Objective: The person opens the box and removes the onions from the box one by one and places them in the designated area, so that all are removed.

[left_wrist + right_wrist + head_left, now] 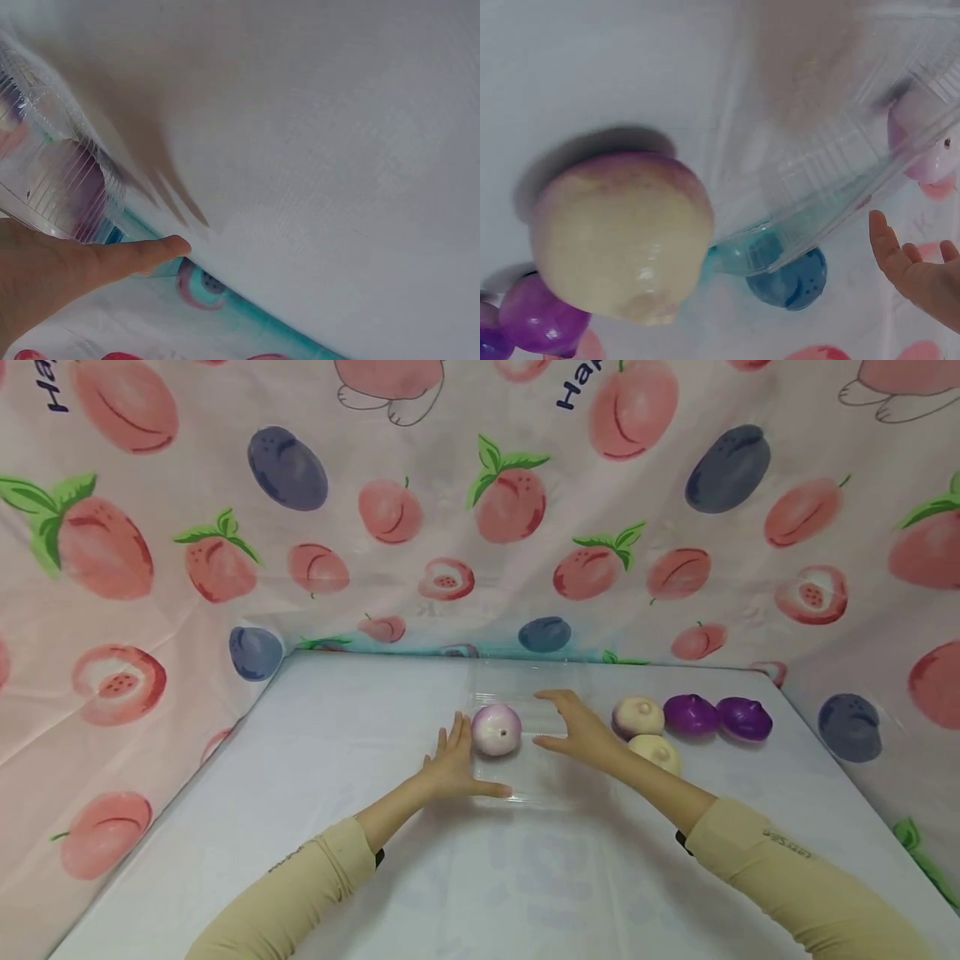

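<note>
A clear plastic box (540, 781) lies on the white table with a pale pink-purple onion (497, 729) in its left part. Along the box's left side stands my left hand (452, 766), fingers straight beside the wall and thumb stretched along the front edge. My right hand (581, 731) is over the right part of the box, thumb and fingers spread apart with nothing between them. Close by the right forearm sit a cream onion with a purple side (637, 717) and a second cream onion (655, 753), partly hidden by that arm.
Two deep purple onions (691, 715) stand in a row farther right on the table. A fruit-printed cloth (450, 527) rises behind the table and along both sides. The box's ribbed clear wall (810, 210) shows in the right wrist view.
</note>
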Demonstrator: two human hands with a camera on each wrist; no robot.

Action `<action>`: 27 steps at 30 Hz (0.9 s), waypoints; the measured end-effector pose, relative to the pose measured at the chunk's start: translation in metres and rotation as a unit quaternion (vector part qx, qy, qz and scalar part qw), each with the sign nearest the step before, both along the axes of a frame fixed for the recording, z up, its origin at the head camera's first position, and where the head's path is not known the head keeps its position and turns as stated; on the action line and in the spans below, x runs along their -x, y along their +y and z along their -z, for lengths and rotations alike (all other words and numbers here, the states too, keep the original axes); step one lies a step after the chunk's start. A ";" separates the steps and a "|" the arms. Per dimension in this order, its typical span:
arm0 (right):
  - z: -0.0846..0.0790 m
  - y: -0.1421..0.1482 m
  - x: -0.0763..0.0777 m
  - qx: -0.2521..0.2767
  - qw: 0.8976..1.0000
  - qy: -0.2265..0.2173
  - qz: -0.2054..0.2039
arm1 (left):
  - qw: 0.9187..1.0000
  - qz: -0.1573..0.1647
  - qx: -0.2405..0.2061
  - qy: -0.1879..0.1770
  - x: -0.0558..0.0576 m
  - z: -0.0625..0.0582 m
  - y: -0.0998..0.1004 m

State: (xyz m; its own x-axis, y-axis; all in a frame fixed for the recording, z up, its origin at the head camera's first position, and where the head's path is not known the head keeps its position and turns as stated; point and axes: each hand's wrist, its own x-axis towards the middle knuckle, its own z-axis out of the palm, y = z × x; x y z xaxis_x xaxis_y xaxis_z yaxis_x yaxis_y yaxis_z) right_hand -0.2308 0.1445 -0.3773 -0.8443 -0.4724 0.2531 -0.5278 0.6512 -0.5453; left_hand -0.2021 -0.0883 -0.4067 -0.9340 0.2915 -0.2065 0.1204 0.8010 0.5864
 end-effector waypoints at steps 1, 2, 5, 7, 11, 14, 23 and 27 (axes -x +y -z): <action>0.000 -0.003 0.001 -0.002 1.000 -0.003 -0.006 | 1.000 0.000 -0.002 -0.001 0.000 0.000 0.000; -0.001 -0.006 0.002 -0.001 1.000 -0.006 -0.013 | 1.000 0.000 -0.005 0.001 -0.001 0.000 0.000; -0.003 -0.017 0.004 -0.010 1.000 0.000 -0.027 | 1.000 0.003 -0.009 0.003 -0.002 0.001 0.000; -0.004 -0.024 0.005 -0.017 0.999 0.004 -0.037 | 1.000 0.003 -0.013 -0.002 -0.002 0.001 -0.001; -0.009 -0.038 0.005 -0.028 0.999 0.005 -0.047 | 1.000 0.001 -0.017 -0.004 -0.003 -0.001 0.000; -0.012 -0.047 0.005 -0.033 0.999 -0.006 -0.043 | 1.000 0.002 -0.018 0.001 -0.002 -0.002 0.000; -0.012 -0.063 0.009 -0.034 0.998 -0.050 -0.037 | 1.000 0.005 -0.015 -0.002 0.001 -0.002 -0.002; -0.010 -0.066 0.011 -0.035 0.997 -0.050 -0.040 | 1.000 0.007 -0.017 -0.005 0.001 -0.002 -0.002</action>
